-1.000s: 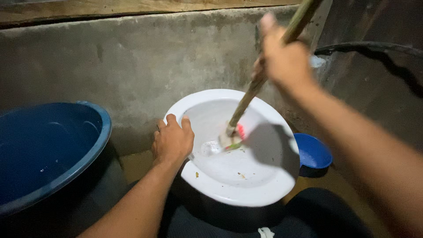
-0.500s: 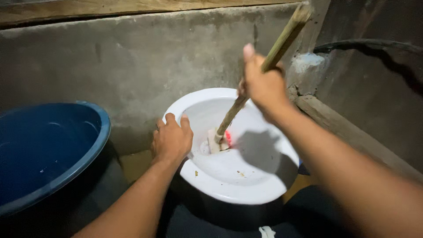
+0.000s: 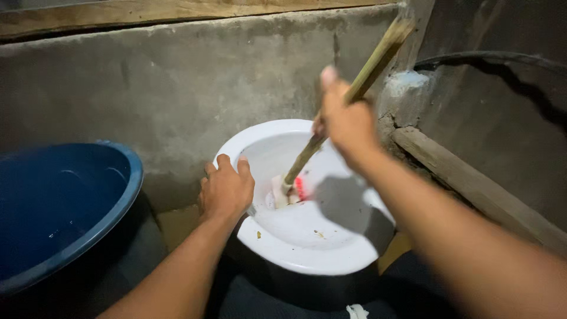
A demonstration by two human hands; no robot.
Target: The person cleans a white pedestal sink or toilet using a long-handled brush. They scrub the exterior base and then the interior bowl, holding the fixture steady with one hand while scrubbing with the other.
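Scrubbing continues in the head view: right hand [image 3: 347,121] grips the stick-handled brush [image 3: 293,188], whose head has shifted leftward from a second ago, now at the white toilet bowl's [image 3: 307,260] inner left wall. Left hand [image 3: 226,190] stays clamped on the bowl's left rim. Blue tub [image 3: 100,221] sits left of the bowl.

A concrete wall [image 3: 177,77] is closing off the back of the white bowl [image 3: 307,248], a blue tub [image 3: 65,207] is crowding its left, and a wooden beam [image 3: 472,183] is flanking its right; the near rim is lying open.
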